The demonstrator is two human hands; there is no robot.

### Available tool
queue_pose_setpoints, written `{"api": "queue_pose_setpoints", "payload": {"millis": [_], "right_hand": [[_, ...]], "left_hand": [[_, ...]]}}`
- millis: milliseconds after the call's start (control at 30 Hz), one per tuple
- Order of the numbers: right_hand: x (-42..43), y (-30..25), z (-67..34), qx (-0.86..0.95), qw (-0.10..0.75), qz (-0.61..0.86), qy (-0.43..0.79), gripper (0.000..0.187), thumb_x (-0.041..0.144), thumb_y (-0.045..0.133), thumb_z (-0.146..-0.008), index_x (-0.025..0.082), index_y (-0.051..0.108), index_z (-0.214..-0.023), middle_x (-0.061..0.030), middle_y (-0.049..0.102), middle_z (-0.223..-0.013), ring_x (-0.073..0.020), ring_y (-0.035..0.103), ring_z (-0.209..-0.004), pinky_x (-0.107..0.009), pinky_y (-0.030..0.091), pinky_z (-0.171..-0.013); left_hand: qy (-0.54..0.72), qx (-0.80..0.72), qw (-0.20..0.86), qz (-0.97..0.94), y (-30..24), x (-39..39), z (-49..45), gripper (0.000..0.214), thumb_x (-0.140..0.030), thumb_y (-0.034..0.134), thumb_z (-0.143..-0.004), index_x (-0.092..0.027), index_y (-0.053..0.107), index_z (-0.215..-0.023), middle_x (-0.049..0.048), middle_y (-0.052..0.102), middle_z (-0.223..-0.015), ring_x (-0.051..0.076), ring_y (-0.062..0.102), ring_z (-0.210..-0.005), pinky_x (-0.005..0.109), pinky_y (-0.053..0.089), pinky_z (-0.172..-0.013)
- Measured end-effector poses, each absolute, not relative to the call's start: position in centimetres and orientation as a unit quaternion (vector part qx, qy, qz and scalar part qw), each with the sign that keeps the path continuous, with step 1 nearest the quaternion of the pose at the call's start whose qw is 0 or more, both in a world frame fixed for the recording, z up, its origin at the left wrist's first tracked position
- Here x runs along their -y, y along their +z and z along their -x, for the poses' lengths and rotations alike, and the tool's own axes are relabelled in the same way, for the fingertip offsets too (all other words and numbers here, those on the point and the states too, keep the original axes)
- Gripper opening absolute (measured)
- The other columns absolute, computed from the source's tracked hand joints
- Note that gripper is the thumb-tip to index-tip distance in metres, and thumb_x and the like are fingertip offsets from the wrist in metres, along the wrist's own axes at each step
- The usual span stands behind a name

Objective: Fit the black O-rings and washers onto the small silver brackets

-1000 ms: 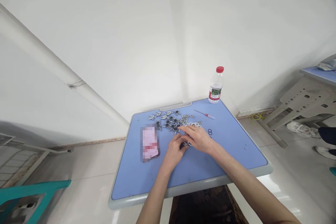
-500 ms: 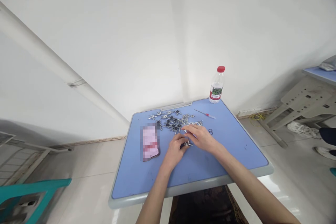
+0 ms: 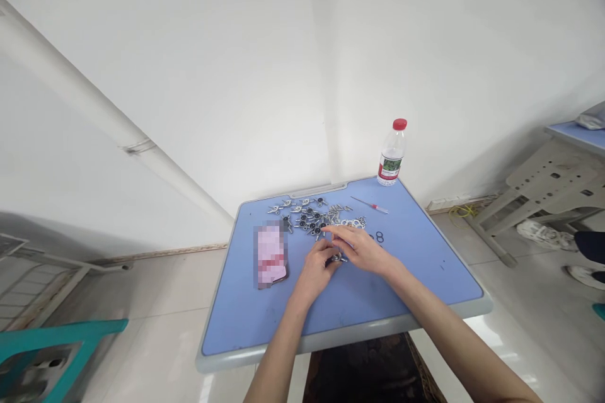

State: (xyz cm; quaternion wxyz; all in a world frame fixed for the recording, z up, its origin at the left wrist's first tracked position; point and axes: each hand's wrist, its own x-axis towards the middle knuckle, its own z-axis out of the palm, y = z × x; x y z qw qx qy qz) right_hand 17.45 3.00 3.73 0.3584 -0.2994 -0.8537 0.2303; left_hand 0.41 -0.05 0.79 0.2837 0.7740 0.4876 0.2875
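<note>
Silver wing nuts lie on the blue desk. Below them, the left hand pinches a metal piece; the right hand's grip is unclear.

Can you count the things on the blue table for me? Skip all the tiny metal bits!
Water bottle: 1
Blurred pink packet: 1
Thin red-banded pin: 1
Black rings: 2
Total on the blue table: 5

Left hand just beside right hand
</note>
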Motion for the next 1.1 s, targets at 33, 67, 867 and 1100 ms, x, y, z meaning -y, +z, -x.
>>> {"api": "queue_pose_setpoints", "payload": {"millis": [33, 67, 867, 1100], "right_hand": [[-3.0, 3.6, -17.2, 0.855, 0.357, 0.305, 0.221, 0.036, 0.015, 0.037, -0.098, 0.024, 0.047, -0.132, -0.0068, 0.066, -0.110, -0.0189, 0.062, -0.098, -0.033, 0.050, -0.085], [-3.1, 3.5, -17.0, 0.856, 0.355, 0.310, 0.212, 0.035, 0.015, 0.038, -0.098, 0.024, 0.049, -0.130, -0.0070, 0.066, -0.111, -0.0191, 0.062, -0.098, -0.033, 0.050, -0.084], [-3.4, 2.4, -18.1, 0.811, 0.396, 0.388, 0.188, 0.022, 0.026, 0.049, -0.095, 0.022, 0.057, -0.116, -0.0009, 0.066, -0.078, -0.0152, 0.061, -0.068, -0.027, 0.048, -0.067], [-3.3, 1.9, -18.1, 0.788, 0.437, 0.388, 0.195, 0.023, 0.030, 0.049, -0.096, 0.023, 0.055, -0.117, -0.0022, 0.066, -0.081, -0.0168, 0.062, -0.072, -0.029, 0.050, -0.069]], "left_hand": [[0.289, -0.486, 0.286, -0.774, 0.8, 0.0, -0.4, 0.023, -0.009, 0.060, -0.081, -0.022, 0.071, -0.096, 0.0051, 0.061, -0.101, 0.022, 0.056, -0.099, 0.037, 0.047, -0.087], [0.290, -0.485, 0.288, -0.773, 0.8, 0.0, -0.5, 0.023, -0.009, 0.060, -0.081, -0.022, 0.071, -0.096, 0.0054, 0.061, -0.103, 0.023, 0.056, -0.100, 0.038, 0.047, -0.088], [0.277, -0.495, 0.277, -0.776, 0.6, 0.1, -0.4, 0.018, -0.013, 0.062, -0.083, -0.020, 0.071, -0.097, 0.0049, 0.059, -0.096, 0.021, 0.056, -0.094, 0.037, 0.047, -0.085], [0.290, -0.493, 0.276, -0.773, 0.5, 0.1, -0.5, 0.019, -0.012, 0.063, -0.081, -0.020, 0.071, -0.096, 0.0051, 0.060, -0.097, 0.020, 0.056, -0.093, 0.036, 0.047, -0.084]]}}
